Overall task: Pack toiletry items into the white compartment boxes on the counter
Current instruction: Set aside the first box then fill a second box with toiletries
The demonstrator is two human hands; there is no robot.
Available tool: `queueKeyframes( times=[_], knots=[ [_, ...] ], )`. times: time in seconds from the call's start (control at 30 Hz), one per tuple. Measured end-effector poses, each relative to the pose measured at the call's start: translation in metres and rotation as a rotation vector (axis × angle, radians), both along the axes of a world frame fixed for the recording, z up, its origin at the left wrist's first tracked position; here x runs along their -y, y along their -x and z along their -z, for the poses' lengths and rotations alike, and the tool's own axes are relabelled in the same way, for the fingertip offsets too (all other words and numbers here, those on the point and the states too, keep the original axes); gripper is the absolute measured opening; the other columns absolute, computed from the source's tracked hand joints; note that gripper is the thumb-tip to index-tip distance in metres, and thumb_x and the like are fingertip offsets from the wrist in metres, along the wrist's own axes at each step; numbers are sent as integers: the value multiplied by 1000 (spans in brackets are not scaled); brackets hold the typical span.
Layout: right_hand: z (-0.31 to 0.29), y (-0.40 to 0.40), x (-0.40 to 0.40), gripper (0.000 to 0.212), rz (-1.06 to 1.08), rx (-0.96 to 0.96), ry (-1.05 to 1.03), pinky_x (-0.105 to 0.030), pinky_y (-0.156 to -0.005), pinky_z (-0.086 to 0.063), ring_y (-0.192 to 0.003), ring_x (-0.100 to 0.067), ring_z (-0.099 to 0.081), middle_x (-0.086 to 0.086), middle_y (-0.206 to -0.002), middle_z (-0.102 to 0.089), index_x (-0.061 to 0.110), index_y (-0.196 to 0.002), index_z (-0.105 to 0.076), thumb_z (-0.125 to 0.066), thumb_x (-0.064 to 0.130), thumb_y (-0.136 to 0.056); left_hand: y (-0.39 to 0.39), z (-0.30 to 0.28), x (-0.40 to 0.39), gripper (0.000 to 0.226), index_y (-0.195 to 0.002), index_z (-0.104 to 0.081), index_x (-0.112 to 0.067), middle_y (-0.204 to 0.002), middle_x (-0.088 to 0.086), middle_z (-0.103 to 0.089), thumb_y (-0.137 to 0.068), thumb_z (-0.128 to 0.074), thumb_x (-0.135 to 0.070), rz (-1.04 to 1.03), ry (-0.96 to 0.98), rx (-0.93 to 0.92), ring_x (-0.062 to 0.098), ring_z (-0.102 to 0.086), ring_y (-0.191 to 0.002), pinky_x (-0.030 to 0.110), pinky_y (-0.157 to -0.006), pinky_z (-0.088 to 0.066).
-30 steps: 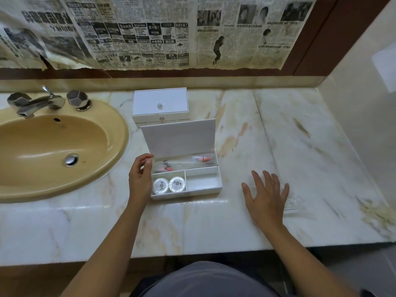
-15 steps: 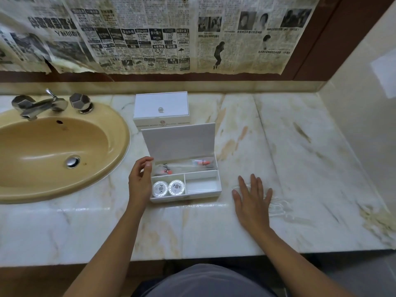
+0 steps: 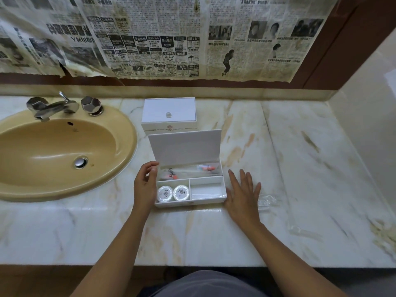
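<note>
A person stands at a marble worktop (image 3: 300, 168) beside a sink (image 3: 64, 151). An open white compartment box (image 3: 190, 189) sits near the front edge, a closed white box (image 3: 169, 114) behind it. The left hand (image 3: 145, 185) rests against the open box's left side, fingers loosely curled, grasping nothing. The right hand (image 3: 242, 196), fingers spread flat and empty, has slid left across the worktop to touch the box's right side. Two round soaps (image 3: 173, 192) fill the front left compartment; the front right looks empty. Packing seems mid-way; next likely calls for fetching the clear packet (image 3: 266, 200) just right.
</note>
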State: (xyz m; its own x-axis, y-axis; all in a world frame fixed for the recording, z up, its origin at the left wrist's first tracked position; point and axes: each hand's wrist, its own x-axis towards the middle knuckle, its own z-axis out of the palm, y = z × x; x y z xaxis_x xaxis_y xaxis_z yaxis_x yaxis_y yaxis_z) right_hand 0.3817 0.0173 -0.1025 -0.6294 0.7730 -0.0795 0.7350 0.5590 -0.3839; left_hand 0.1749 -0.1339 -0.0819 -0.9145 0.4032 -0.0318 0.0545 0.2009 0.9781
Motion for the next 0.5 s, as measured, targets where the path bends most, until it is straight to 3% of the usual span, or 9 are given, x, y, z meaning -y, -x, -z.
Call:
queueKeyframes(
  times=[0.13,0.33,0.5],
  knots=[
    [-7,-17,0,63,68,-77,-74,-46,-117,9,-147,-21,-8,-6,-158,-20,27,-149,-27,-16,51,-92,0,1,-1,15,-102,-62,-18,-98,-13,-63,-99,-49,-11,-4,-1,1,-14,-56,-80,3,-69,-40],
    [-7,-46,-11,64,268,-71,-183,-51,-116,7,-146,-26,-11,-11,-156,-23,24,-148,-29,-16,56,-94,2,4,0,16,-100,-61,-22,-98,-13,-63,-99,-49,-13,-1,-6,12,-10,-57,-86,3,-71,-40],
    [-3,-79,-17,66,408,-22,-152,-53,-115,10,-147,-26,-7,-12,-157,-20,25,-149,-25,-15,58,-93,1,4,0,15,-102,-62,-20,-96,-13,-62,-98,-49,-13,-8,5,13,-12,-56,-82,2,-69,-40]
  ],
)
